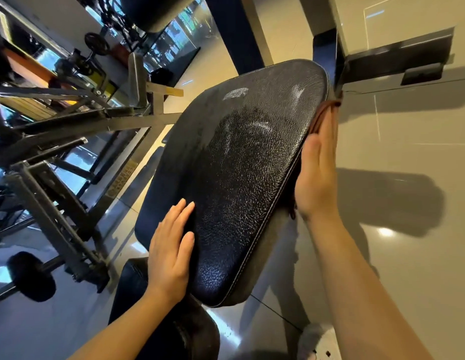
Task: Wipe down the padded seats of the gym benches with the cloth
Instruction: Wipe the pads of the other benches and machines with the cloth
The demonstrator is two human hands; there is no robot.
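Note:
A black padded leather seat point(239, 178) fills the middle of the head view, tilted, with pale wipe streaks near its far end. My left hand point(171, 245) lies flat on the seat's near left part, fingers straight. My right hand point(317, 172) presses with straight fingers against the seat's right side edge. A brown cloth point(326, 110) sits between that hand and the edge, showing past the fingertips and a little below the wrist.
A grey metal machine frame point(70, 131) with bars stands to the left. A black roller pad point(31, 276) on a bar is at lower left. Another black pad point(153, 320) lies below the seat. Glossy tiled floor point(408, 229) spreads to the right.

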